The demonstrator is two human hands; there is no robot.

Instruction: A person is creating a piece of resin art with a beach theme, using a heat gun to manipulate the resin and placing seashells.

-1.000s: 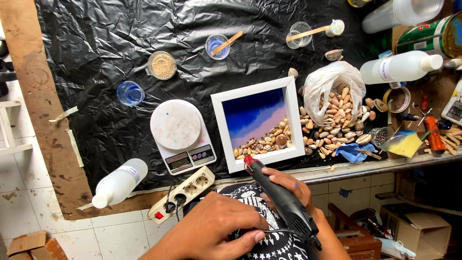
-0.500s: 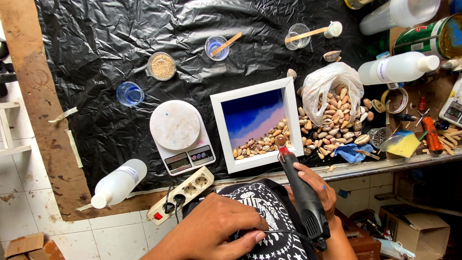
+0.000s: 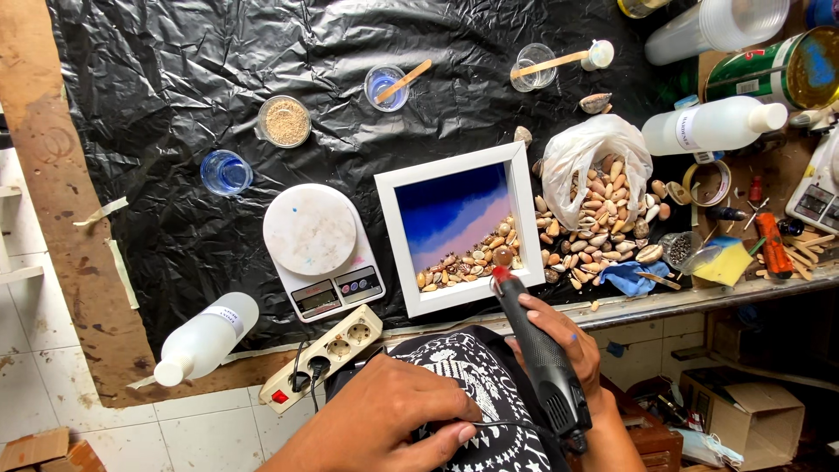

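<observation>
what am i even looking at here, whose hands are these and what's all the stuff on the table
This is one view from a camera worn on a person's head, looking down at their own two bare hands and a worktable covered in black plastic sheeting.

The right hand holds a black pen-shaped heat tool with a red tip, aimed at a white square frame with a blue and pink poured picture and small shells inside. The left hand rests low by the tool's thin cord.

Around the frame lie a white round-topped kitchen scale, a white power strip, a white plastic bag spilling brown shells, small clear cups, one with blue liquid, and white squeeze bottles.
</observation>
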